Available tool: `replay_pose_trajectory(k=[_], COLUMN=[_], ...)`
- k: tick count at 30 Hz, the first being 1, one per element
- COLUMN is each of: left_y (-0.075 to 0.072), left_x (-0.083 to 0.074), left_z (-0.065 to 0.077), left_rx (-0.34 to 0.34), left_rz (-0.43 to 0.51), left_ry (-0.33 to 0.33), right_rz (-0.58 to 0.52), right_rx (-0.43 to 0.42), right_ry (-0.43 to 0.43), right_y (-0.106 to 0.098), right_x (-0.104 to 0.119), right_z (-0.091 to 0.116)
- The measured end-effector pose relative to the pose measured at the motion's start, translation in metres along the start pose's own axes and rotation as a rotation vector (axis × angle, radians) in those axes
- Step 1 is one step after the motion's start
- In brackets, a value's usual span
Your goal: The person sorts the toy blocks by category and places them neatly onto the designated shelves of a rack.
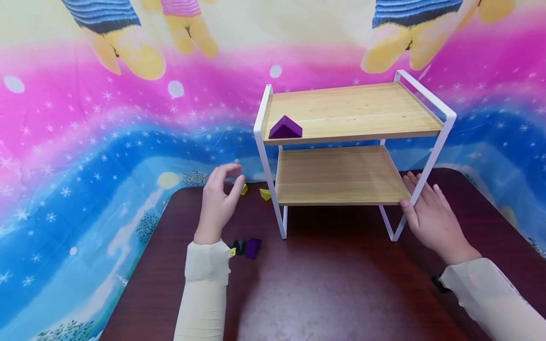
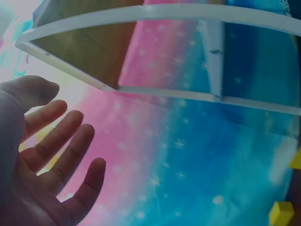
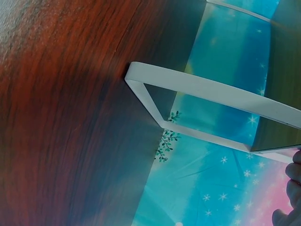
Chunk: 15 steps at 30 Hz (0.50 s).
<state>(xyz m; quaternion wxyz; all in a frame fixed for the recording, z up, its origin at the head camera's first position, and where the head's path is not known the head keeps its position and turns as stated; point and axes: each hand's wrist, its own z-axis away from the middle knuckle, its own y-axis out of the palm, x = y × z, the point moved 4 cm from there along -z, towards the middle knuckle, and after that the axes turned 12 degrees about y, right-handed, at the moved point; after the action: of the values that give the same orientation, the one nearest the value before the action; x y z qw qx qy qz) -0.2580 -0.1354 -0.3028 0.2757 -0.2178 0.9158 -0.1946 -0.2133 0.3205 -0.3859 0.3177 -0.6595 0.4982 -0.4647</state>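
Note:
In the head view a two-tier shelf with wooden boards [image 1: 341, 175] and a white frame [image 1: 266, 166] stands on the table. My left hand [image 1: 219, 201] is raised off its left side, apart from it, fingers loosely bent and holding nothing. On the right, my right hand [image 1: 437, 227] touches the frame's front post beside the lower board, thumb at the front and fingers extended along the outside. Only a few fingers [image 3: 294, 181] show in the right wrist view. A purple triangular block [image 1: 286, 128] sits at the top board's front left corner.
Below my left wrist another purple block [image 1: 253, 248] lies on the table [image 1: 332, 289]. Two small yellow blocks, one at the rear [image 1: 265, 194] and the other [image 2: 281, 214] near it, lie left of the shelf. A patterned cloth [image 1: 106, 156] hangs behind.

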Motion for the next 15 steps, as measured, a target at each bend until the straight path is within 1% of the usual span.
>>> replay_pose_trajectory(k=[2,5,10,15], left_y=[0.001,0.002,0.006,0.014], left_x=[0.006,0.012,0.020,0.027], left_z=[0.008,0.017,0.028,0.035], left_rx=[0.015,0.036,0.043,0.036], left_rz=[0.002,0.010,0.031,0.074], left_ry=[-0.047,-0.094,-0.146,-0.185], right_rz=[0.001,0.008,0.010,0.003], right_rx=[0.001,0.000,-0.002,0.003], right_ry=[-0.004,-0.009,-0.012,0.000], right_y=[0.000,0.000,0.000,0.000], right_x=[0.001,0.001,0.001,0.000], right_z=[0.000,-0.001,0.000,0.002])
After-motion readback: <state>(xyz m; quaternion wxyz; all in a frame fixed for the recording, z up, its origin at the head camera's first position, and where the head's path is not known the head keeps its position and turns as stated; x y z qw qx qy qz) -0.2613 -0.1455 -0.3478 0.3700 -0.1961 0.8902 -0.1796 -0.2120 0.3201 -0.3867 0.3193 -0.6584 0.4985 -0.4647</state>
